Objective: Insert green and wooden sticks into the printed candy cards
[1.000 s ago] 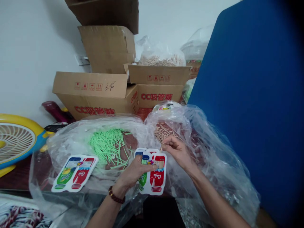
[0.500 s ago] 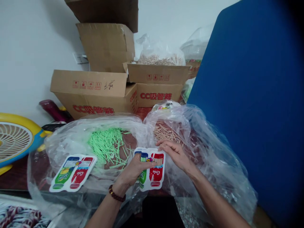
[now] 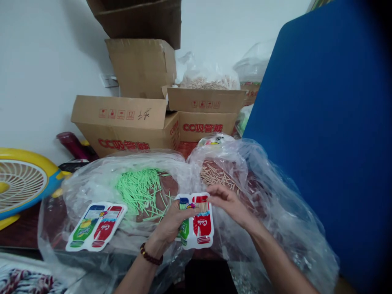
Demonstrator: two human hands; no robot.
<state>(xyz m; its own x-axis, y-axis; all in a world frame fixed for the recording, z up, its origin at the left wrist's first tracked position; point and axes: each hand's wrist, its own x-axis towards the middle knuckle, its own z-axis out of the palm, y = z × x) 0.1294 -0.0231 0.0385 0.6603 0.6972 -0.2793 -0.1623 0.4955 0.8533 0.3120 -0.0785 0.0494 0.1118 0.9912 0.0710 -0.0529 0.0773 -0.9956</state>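
My left hand (image 3: 173,218) is closed on a candy pack (image 3: 202,233) shaped like two soda bottles, one green and one red marked "Cola". Its thumb lies across the front of the pack, near the windows where green and tan candy sticks show. By the pack's upper right corner is my right hand (image 3: 231,204), fingers bent and a little apart, with nothing visible between them. Loose tan sticks (image 3: 214,173) lie in a clear plastic bag just beyond it. Green sticks (image 3: 139,190) are heaped in another bag, left of centre. Similar packs (image 3: 95,226) rest in a stack at the left.
Open cardboard boxes (image 3: 122,132) stand along the back, with more stacked behind. A blue panel (image 3: 315,122) rises on the right. At the left are a yellow and blue fan (image 3: 23,183) and a dark red bottle (image 3: 72,145). Clear plastic sheeting (image 3: 284,216) spreads over the table's front edge.
My right hand has shifted from above the pack's top edge to its upper right corner, and its fingers have parted slightly. My left hand keeps its hold. The view has tilted slightly.
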